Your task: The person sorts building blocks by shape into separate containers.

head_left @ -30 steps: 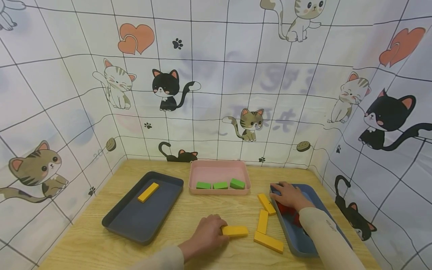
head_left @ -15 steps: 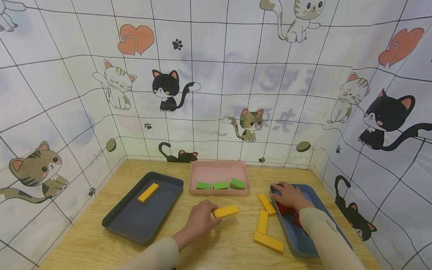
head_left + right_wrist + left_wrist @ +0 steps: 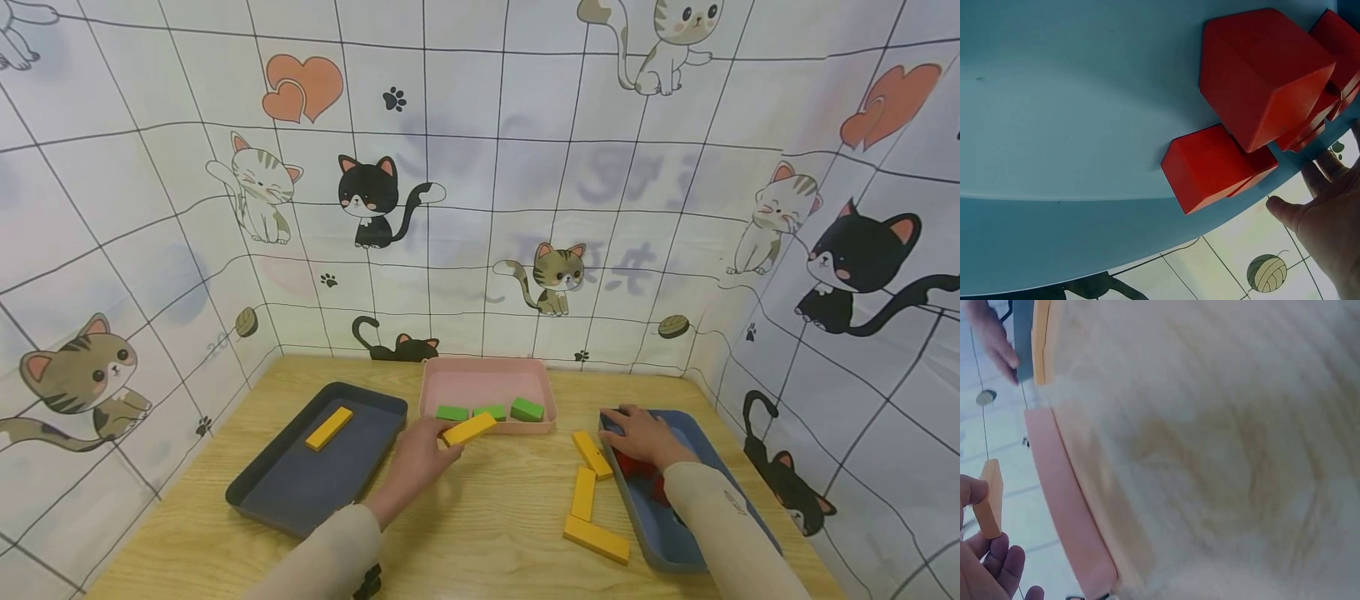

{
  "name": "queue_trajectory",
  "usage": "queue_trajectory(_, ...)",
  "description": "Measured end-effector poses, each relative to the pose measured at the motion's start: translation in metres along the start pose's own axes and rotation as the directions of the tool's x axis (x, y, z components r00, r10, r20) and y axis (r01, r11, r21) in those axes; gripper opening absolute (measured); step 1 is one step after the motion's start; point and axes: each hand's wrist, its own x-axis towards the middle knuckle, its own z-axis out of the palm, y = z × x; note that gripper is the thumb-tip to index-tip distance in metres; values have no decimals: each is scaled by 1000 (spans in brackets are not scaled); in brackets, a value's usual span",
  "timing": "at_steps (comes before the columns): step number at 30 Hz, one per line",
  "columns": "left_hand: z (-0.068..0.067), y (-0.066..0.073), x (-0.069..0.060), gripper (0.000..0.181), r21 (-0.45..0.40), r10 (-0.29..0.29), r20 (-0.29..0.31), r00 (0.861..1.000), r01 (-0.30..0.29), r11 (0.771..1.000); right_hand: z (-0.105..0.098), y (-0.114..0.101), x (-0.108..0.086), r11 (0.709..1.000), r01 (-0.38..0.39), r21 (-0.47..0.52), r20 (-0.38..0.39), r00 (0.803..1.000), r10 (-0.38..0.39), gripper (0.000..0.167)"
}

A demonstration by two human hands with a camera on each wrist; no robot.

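My left hand (image 3: 416, 458) pinches one end of a yellow rectangular block (image 3: 472, 428) between thumb and fingers. In the head view the block is raised above the table, in front of the pink tray (image 3: 487, 383) and right of the dark grey tray (image 3: 300, 479). The left wrist view catches the same block (image 3: 989, 500) at its left edge. My right hand (image 3: 651, 433) rests at the far left rim of the blue tray (image 3: 667, 537), fingers spread. Several red blocks (image 3: 1260, 75) lie in that tray, partly hidden by the right arm in the head view.
One yellow block (image 3: 329, 428) lies in the dark grey tray. Three green blocks (image 3: 528, 408) sit along the pink tray's near side. Three loose yellow blocks (image 3: 597, 538) lie on the wooden table (image 3: 487, 542) beside the blue tray. A cat-patterned cloth (image 3: 480, 183) hangs behind.
The left hand has carried the yellow block up, leftward and away from me, from low over the table to in front of the pink tray. My right hand stays where it was.
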Motion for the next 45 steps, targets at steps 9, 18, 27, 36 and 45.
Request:
queue_trajectory(9,-23,-21,14,34,16,-128,-103,986,130,991,-1,0,0,1000,-6,18,8,1000,6,64)
queue_trajectory(18,-49,-56,23,37,8,-231,-159,960,236,972,0,0,0,1000,-5,19,8,1000,5,64)
queue_trajectory(27,-64,-89,18,44,56,-324,-218,921,343,938,1,0,0,1000,-19,12,5,1000,19,64)
queue_trajectory(36,-71,-107,11,45,133,-398,-211,893,430,893,0,-1,-1,1000,-17,13,-2,1000,17,63)
queue_trajectory(45,-72,-113,9,41,171,-443,-208,872,478,862,0,-2,-1,1000,-28,11,6,1000,28,64)
